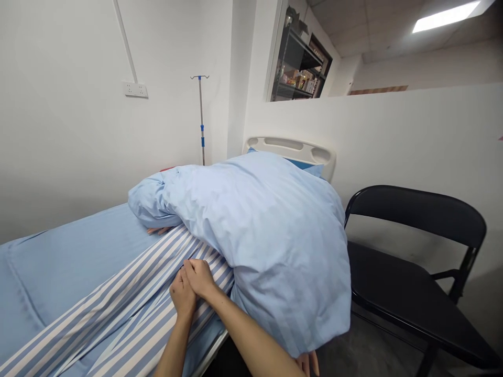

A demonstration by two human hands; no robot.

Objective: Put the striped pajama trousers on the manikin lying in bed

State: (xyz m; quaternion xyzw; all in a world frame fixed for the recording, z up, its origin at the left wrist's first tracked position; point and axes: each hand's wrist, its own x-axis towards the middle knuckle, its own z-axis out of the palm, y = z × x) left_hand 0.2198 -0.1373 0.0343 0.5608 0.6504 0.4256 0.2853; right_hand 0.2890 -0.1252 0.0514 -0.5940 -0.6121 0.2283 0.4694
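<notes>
My left hand (183, 296) and my right hand (200, 277) lie side by side, touching, on blue-and-white striped cloth (129, 309) that covers a figure lying along the bed. Both hands have their fingers curled and pinched on the striped cloth at its upper part. Just above them a light blue duvet (267, 230) is heaped over the figure's upper half and hangs off the bed's right side. Fingers of the lying figure (159, 230) peek out under the duvet's left edge.
The bed has a light blue sheet (58, 262) and a white headboard (291, 149) against the wall. A black folding chair (412, 262) stands close on the right. An IV pole (201, 120) rises behind the bed. More fingers (308, 364) show at the bottom edge.
</notes>
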